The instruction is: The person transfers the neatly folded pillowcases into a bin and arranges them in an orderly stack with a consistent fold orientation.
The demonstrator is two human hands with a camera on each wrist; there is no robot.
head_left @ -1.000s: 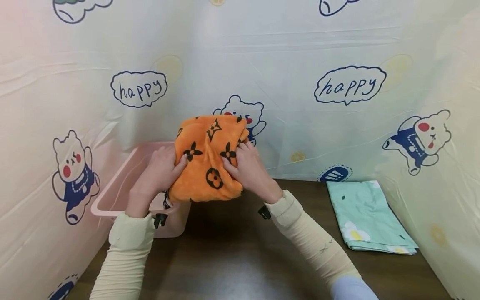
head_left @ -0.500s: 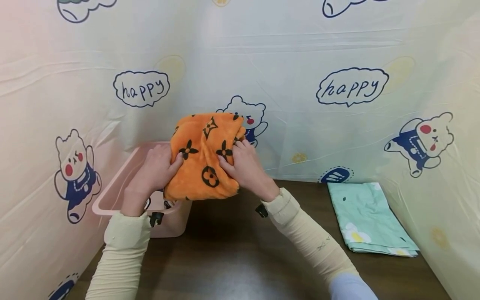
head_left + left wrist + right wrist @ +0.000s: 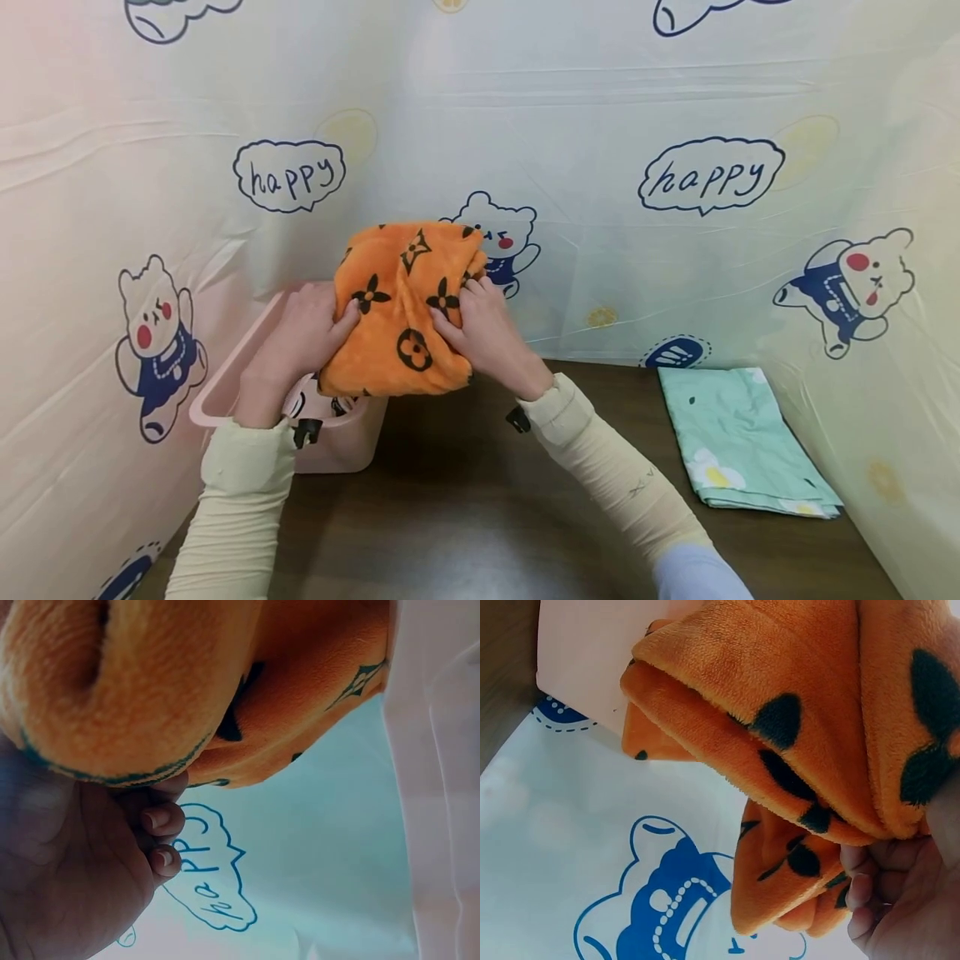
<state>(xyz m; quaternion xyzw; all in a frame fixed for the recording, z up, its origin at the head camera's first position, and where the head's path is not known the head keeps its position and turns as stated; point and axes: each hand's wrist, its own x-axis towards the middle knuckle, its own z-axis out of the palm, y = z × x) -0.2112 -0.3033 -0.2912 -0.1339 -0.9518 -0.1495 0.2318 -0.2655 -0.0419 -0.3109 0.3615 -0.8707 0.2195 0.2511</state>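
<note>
A folded orange plush blanket (image 3: 405, 312) with dark flower marks is held up between both hands, over the right side of a pink bin (image 3: 360, 437). My left hand (image 3: 303, 329) grips its left edge, thumb on the near face; in the left wrist view the fingers curl under the thick orange fold (image 3: 112, 697). My right hand (image 3: 487, 333) pinches the right edge, and the right wrist view shows its fingers bent beneath the stacked layers (image 3: 780, 727). Inside the bin, partly hidden by the left wrist, lies something white with black marks (image 3: 315, 402).
A folded mint-green cloth (image 3: 742, 442) with daisies lies at the right on the dark wooden table (image 3: 480, 500). A printed pale sheet (image 3: 570, 108) encloses the table at the back and both sides.
Both hands have carried the blanket a little left and slightly up, further over the bin. More of the white, black-marked thing in the bin shows. The green cloth lies still.
</note>
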